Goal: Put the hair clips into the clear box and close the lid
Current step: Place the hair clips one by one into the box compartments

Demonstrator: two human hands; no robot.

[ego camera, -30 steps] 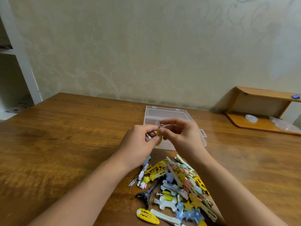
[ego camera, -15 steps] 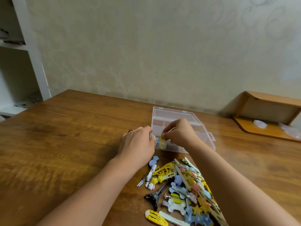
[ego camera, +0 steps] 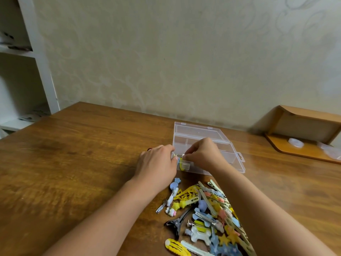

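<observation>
The clear box [ego camera: 238, 163] lies open on the wooden table [ego camera: 83, 163], its lid [ego camera: 199, 129] folded back toward the wall. Both hands meet at the box's near left corner. My right hand [ego camera: 204, 154] pinches the top of a yellow hair clip [ego camera: 181, 165] that stands in the near left compartment. My left hand [ego camera: 158, 163] is curled beside the box wall, and a blue and metal clip [ego camera: 176, 158] shows at its fingertips. A pile of coloured hair clips [ego camera: 208, 209] lies in front of the box between my forearms.
A black claw clip [ego camera: 177, 223] and a yellow snap clip [ego camera: 176, 247] lie at the pile's near edge. A wooden corner shelf [ego camera: 304, 126] with a small clear round thing [ego camera: 296, 142] stands at the right. White shelving [ego camera: 42, 71] rises at the far left.
Both hands have dropped from above the table to the box's near left corner. The yellow clip has gone from mid-air into the near left compartment.
</observation>
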